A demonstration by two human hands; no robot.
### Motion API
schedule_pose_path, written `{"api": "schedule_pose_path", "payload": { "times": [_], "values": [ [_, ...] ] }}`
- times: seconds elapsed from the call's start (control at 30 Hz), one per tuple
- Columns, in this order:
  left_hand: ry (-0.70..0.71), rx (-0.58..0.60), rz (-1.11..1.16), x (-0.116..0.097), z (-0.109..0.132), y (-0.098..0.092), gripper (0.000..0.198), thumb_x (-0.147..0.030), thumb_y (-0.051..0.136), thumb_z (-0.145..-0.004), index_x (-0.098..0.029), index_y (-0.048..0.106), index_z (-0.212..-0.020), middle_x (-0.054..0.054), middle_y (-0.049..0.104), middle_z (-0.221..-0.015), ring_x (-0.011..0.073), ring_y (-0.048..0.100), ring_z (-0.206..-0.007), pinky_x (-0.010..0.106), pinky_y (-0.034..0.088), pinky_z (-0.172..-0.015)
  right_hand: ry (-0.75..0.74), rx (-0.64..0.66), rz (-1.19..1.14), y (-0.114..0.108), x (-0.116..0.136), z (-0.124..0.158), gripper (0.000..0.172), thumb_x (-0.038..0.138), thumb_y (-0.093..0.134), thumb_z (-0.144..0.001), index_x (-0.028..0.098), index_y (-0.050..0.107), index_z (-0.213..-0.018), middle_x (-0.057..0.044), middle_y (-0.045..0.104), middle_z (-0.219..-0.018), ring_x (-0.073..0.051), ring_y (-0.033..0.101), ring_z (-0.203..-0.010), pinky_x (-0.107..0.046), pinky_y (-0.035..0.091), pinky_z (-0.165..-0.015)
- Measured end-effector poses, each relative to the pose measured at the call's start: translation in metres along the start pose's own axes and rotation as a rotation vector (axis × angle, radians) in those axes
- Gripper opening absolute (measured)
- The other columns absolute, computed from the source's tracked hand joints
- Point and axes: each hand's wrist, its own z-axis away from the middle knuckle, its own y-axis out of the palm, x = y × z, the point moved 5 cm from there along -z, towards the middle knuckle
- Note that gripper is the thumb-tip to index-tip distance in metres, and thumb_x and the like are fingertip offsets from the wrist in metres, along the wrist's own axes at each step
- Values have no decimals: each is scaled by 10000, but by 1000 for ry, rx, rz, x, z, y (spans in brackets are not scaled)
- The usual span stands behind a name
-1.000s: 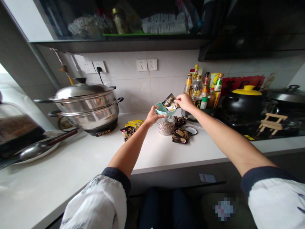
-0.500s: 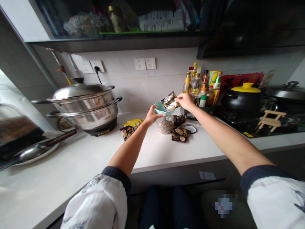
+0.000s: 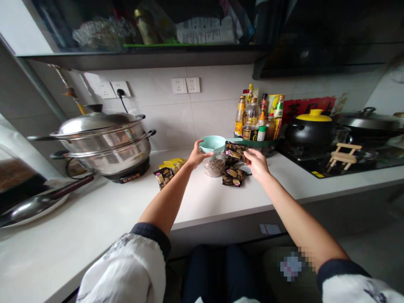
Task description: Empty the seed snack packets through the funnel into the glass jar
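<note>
A mint-green funnel-like scoop [image 3: 212, 144] rests on the mouth of a clear jar [image 3: 214, 166] partly filled with small greyish-brown bits. My left hand [image 3: 197, 154] is closed on the scoop's left rim. My right hand [image 3: 256, 162] pinches a dark packet [image 3: 236, 150] just right of the scoop, below its handle. More dark packets [image 3: 232, 176] lie on the counter right of the jar, beside a round lid that is partly hidden. To the left, another dark packet [image 3: 164, 176] lies by some yellow packets [image 3: 173, 163].
A steel steamer [image 3: 105, 143] stands on the white counter [image 3: 202, 206] at the left, near a ladle [image 3: 38, 203]. Behind my right hand are sauce bottles [image 3: 251, 120] in a tray. A black pot [image 3: 309, 131] and a small wooden chair [image 3: 344, 155] are on the stove.
My right hand has moved down and right with the packet, away from over the scoop to its side. My left hand still holds the scoop. The view has shifted slightly.
</note>
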Motion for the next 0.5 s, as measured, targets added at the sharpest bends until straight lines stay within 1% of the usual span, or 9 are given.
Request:
{"api": "schedule_pose_path", "payload": {
  "times": [0.07, 0.13, 0.2, 0.27, 0.3, 0.37, 0.43, 0.5],
  "values": [
    [-3, 2, 3, 1, 0, 1, 1055, -326, 883, -428, -248, 332, -1324, 89, 535, -1147, 176, 603, -882, 408, 496, -867, 36, -48, 4, -15, -18, 7, 460, 311, 806, -520, 191, 586, -906, 49, 621, -677, -97, 571, -576, -204, 439, -490],
    [10, 6, 6, 0, 0, 2, 1127, -327, 885, -426, -263, 287, -1378, 131, 467, -1292, 232, 588, -1021, 435, 461, -943, 63, -104, 26, -28, -37, 11, 460, 314, 798, -522, 200, 576, -908, 43, 624, -689, -107, 587, -591, -207, 452, -485],
    [35, -5, -8, -3, 1, 2, 1190, -312, 891, -418, -283, 240, -1414, 144, 375, -1408, 274, 526, -1168, 426, 418, -1007, 69, -147, 59, -38, -53, 13, 452, 314, 784, -534, 203, 566, -914, 29, 635, -719, -118, 599, -597, -222, 470, -484],
    [58, -59, -50, -6, 7, 0, 1196, -310, 887, -440, -297, 215, -1430, 142, 302, -1474, 299, 443, -1277, 411, 386, -1042, 68, -186, 128, -46, -67, 14, 450, 325, 772, -544, 195, 565, -922, 20, 631, -708, -122, 586, -563, -233, 468, -461],
    [62, -110, -81, -6, 12, -2, 1162, -326, 875, -472, -296, 219, -1430, 142, 287, -1487, 306, 412, -1307, 409, 381, -1047, 57, -200, 165, -49, -72, 15, 451, 334, 767, -548, 188, 568, -926, 17, 628, -694, -123, 578, -551, -233, 461, -450],
    [55, -253, -163, -6, 27, -8, 1010, -395, 817, -578, -267, 265, -1414, 155, 313, -1474, 308, 402, -1316, 409, 391, -1037, 32, -214, 233, -54, -80, 17, 474, 360, 754, -561, 165, 573, -953, 9, 629, -679, -129, 574, -538, -243, 463, -453],
    [29, -399, -250, -2, 49, -12, 799, -468, 700, -707, -210, 340, -1372, 173, 412, -1395, 280, 482, -1238, 397, 422, -997, 4, -208, 323, -56, -83, 19, 515, 402, 735, -582, 140, 579, -997, -6, 638, -685, -136, 569, -526, -261, 465, -470],
    [-24, -522, -350, 4, 72, -11, 634, -482, 608, -778, -132, 437, -1278, 185, 522, -1257, 248, 571, -1091, 377, 456, -932, -23, -186, 440, -56, -83, 21, 534, 450, 705, -612, 127, 590, -1021, -29, 652, -710, -147, 569, -531, -284, 468, -509]
  ]
}}
